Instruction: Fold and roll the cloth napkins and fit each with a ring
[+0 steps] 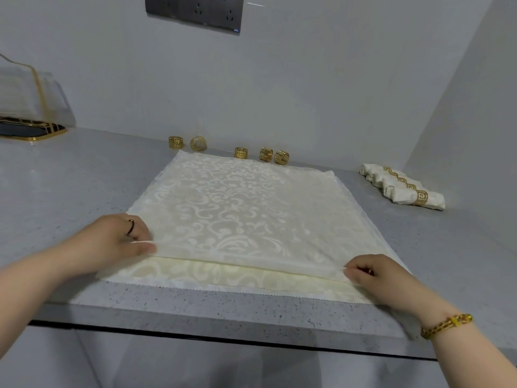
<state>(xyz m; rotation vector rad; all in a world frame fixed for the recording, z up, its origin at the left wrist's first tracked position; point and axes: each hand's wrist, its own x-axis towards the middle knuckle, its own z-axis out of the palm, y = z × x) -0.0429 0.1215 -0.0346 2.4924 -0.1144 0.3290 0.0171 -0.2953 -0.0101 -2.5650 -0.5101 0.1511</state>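
On the counter (70, 177) in front of you lies a cream napkin (237, 208) with a woven scroll pattern. It is doubled over, so an upper layer covers most of a lower one. The upper layer's near edge stops short of the lower layer's pinked edge, and a strip of the lower layer shows along the counter's front.

Your left hand (112, 242) pinches the left end of that upper edge between thumb and curled fingers. A dark band (131, 226) sits on one finger. Your right hand (380, 278) pinches the right end of the same edge in the same way, and a gold bracelet (447, 324) circles its wrist.

Along the far side, near the wall (307, 79), stand five gold rings (241, 153). Two are just beyond the napkin's far left corner. Three are at its far edge, and the last two of those stand side by side.

Well to the right, four rolled napkins (402, 183) lie side by side and touching, each with a gold ring round its middle. At the far left stands a clear holder (28, 102) with gold trim. A grey socket panel (193, 12) is on the wall above.
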